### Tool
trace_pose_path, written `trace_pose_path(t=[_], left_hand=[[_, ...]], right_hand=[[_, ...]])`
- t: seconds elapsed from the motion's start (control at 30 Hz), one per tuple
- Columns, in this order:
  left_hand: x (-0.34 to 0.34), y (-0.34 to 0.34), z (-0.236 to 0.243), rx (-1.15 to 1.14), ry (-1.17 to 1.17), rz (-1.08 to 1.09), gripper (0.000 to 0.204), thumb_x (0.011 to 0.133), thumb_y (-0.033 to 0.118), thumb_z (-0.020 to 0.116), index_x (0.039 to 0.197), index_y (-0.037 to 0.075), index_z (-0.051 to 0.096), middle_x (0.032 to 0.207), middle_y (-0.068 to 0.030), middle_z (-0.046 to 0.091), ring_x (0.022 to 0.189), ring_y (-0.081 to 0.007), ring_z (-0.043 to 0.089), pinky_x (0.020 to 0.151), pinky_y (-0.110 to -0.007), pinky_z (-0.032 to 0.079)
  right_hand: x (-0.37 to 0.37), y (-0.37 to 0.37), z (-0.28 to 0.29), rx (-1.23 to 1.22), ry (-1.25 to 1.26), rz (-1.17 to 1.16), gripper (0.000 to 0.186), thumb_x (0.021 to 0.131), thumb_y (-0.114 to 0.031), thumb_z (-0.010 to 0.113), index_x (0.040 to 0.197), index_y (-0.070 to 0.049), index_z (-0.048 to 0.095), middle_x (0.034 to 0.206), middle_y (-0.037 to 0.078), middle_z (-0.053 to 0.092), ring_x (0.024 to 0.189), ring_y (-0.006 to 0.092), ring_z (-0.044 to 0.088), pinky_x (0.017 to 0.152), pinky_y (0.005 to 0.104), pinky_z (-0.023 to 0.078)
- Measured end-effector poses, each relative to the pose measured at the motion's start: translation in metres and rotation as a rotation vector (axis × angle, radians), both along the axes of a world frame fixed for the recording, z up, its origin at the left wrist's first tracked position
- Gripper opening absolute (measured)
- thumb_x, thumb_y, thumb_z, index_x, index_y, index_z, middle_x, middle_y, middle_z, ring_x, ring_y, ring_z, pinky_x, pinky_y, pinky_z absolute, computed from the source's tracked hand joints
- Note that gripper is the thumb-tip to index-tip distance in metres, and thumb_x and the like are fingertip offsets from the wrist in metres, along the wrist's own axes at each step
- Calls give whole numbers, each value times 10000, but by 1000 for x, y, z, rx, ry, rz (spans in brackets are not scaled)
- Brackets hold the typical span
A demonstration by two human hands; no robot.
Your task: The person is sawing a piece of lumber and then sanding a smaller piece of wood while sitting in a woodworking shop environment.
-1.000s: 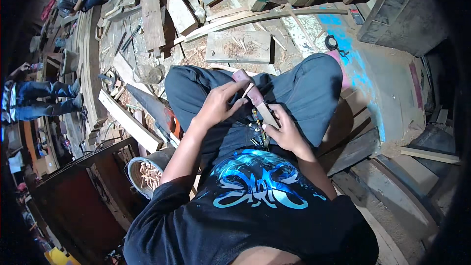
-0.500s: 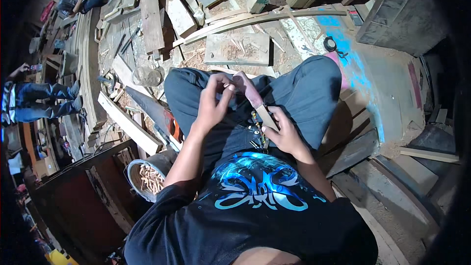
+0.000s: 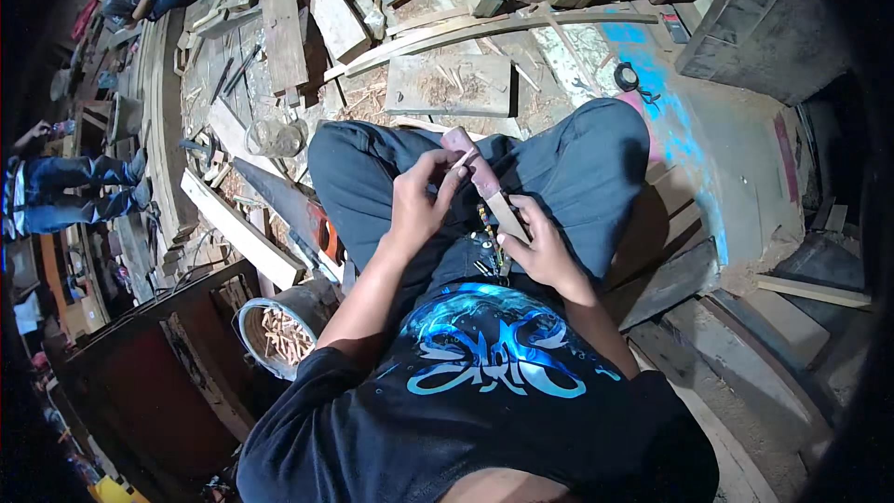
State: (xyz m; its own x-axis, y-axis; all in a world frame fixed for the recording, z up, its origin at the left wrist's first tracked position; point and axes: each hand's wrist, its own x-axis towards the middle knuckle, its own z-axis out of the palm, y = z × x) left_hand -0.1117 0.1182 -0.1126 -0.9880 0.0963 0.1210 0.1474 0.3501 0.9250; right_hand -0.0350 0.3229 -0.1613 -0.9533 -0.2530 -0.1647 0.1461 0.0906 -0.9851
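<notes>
Head view, looking down on a seated person with legs crossed, dark trousers, black shirt with a blue print.

Left hand (image 3: 421,197): grip closed, fingertips pinched on a small thin piece (image 3: 463,160) at the upper end of the wooden strip (image 3: 489,191). What the small piece is cannot be told; too small in frame.

Right hand (image 3: 540,242): grip closed around the lower end of the wooden strip, thumb on top. The strip lies tilted over the lap, between the two knees, its pinkish upper end pointing away from the body.

Surroundings, left side: a round metal bucket (image 3: 276,335) holding small cut wood pieces stands on the floor by the person's left arm. A handsaw (image 3: 291,210) lies just beyond the left knee, beside a pale wooden batten (image 3: 240,231). A flat wooden board (image 3: 449,86) with shavings on it lies ahead of the knees. Loose planks and offcuts cover the floor above that.

Far left edge: another person's legs in blue jeans (image 3: 74,188), well apart from the work.
</notes>
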Motion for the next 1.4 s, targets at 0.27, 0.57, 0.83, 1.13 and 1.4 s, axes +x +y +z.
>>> trace_pose_path(t=[0.27,0.57,0.83,1.13,1.4], left_hand=[[1,-2,-12,-383,256,-84,174,843,56,657,1006,4,622,806,-167,631,716,-353,637,636,-413,512],[12,3,-20,-273,259,-114,234,827,-12,640,1058,1,602,895,-184,627,795,-342,644,668,-390,518],[5,0,-18,-273,283,-47,323,794,-61,610,1113,-10,605,875,-174,628,759,-327,640,667,-377,518],[4,-1,-26,-273,292,-85,375,767,-111,585,1122,-1,633,827,-167,614,719,-314,624,659,-360,507],[5,-2,-34,-256,359,-63,357,763,-78,596,1104,18,638,819,-152,616,696,-309,617,622,-379,505]], right_hand=[[-2,0,3,-8,-6,5,517,836,-48,668,1276,24,406,1027,172,606,965,206,619,833,339,489],[-3,0,11,-29,-10,24,500,862,27,606,1307,9,379,1068,99,561,985,140,555,865,285,452],[0,-4,5,-70,-21,13,505,851,45,604,1308,18,392,1112,104,548,1031,147,549,891,296,453],[-2,-2,4,-87,2,-12,472,838,-7,637,1266,22,439,1080,147,601,998,177,598,856,320,483],[-2,-3,5,-135,-19,-18,450,846,0,631,1255,30,445,1040,123,607,969,158,601,844,304,489]])
